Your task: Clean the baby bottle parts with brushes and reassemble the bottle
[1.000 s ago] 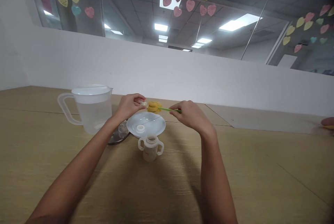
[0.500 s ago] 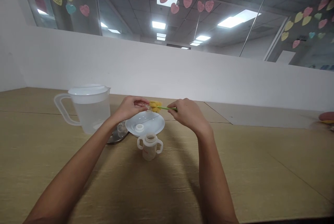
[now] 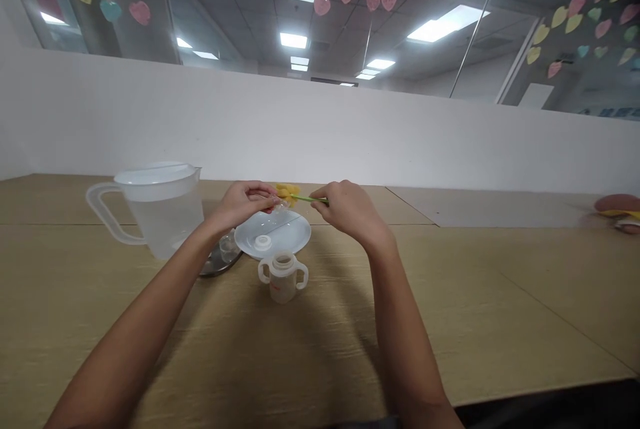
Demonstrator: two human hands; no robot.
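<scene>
My right hand (image 3: 347, 206) is closed around the thin green handle of a sponge brush (image 3: 287, 191), which points left and has a yellow head. Pinched in the fingers of my left hand (image 3: 245, 202) is a small clear piece (image 3: 280, 205), partly hidden; its exact kind is unclear. The yellow head touches it at my left fingertips. Below both hands lies a pale bowl (image 3: 293, 236), with a white ring-shaped cap (image 3: 263, 242) inside. In front of the bowl stands an uncapped baby bottle (image 3: 283, 279) with two side handles, upright on the table.
A lidded plastic pitcher (image 3: 165, 216) of clear liquid stands to the left. Beside it, partly behind my left forearm, a metal tray (image 3: 215, 264) carries a clear cup (image 3: 229, 248). A blurred reddish and yellow object (image 3: 620, 206) sits at the far right. A white wall (image 3: 300, 129) rises behind.
The view has shifted slightly. The yellow head has moved a little left against the clear piece and looks more spread out. Both hands keep their hold.
</scene>
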